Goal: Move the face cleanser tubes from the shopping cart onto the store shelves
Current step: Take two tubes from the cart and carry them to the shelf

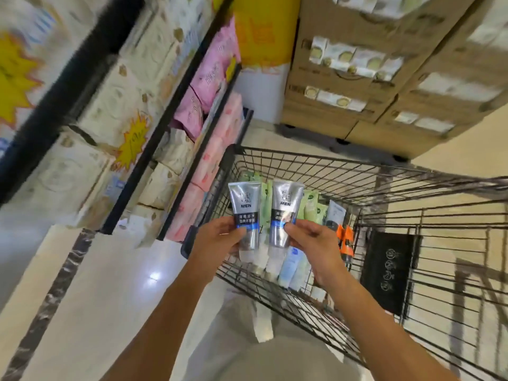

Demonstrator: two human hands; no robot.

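Hands meet at mid-frame above the shopping cart (357,188) — left hand (217,240) pinches one silver tube (244,207), right hand (316,246) another silver tube (284,210) — both upright, forearms reaching up from below.

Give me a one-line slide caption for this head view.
Left hand grips one silver tube, right hand a second silver tube, above the shopping cart holding green tubes.

wire cart (357,164) | green tubes (312,204) inside | shelves (66,103): tissue packs (115,100)
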